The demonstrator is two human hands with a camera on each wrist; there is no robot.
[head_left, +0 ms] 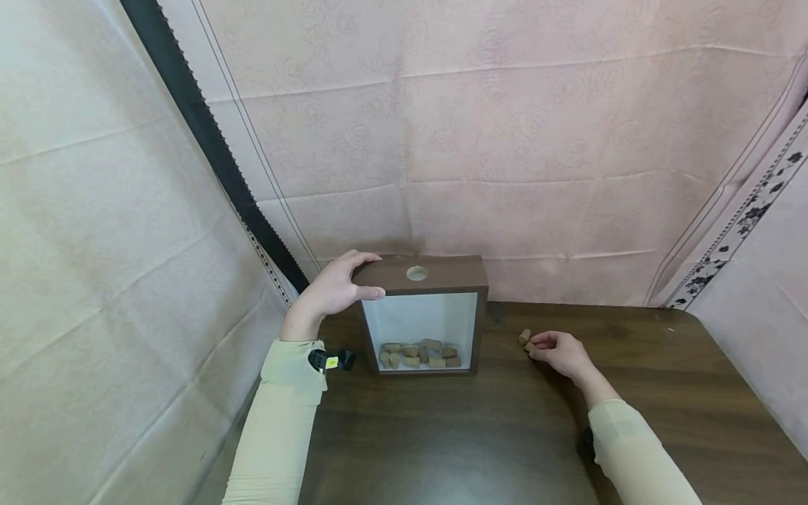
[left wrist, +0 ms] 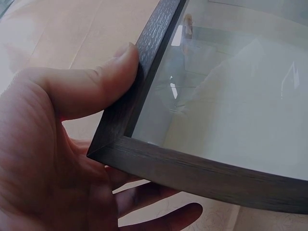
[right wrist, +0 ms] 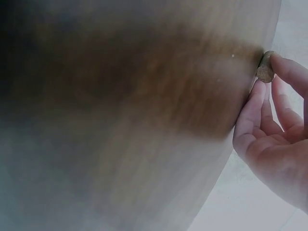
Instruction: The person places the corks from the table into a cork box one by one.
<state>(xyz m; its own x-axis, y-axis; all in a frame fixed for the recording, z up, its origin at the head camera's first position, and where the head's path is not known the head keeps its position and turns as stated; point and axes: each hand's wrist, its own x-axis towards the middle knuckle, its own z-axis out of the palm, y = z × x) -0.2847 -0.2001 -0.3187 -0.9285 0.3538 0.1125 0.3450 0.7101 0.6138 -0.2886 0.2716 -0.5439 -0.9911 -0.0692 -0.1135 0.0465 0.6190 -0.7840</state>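
A dark wood-framed box (head_left: 419, 279) with a clear front and a round hole (head_left: 416, 273) in its top stands upright on the table. Several corks (head_left: 412, 351) lie at the bottom inside it. My left hand (head_left: 334, 286) grips the box at its upper left corner, with the thumb (left wrist: 103, 84) on the frame's edge and other fingers behind. Off to the right of the box, my right hand (head_left: 564, 354) pinches a cork (right wrist: 265, 72) down at the tabletop. Another cork (head_left: 524, 336) lies right by those fingertips.
The brown wood table (head_left: 442, 435) runs back to a pale patterned cloth (head_left: 505, 140) hanging close behind the box. More cloth hangs along the left side (head_left: 126, 280) and the right side (head_left: 764, 337) of the table.
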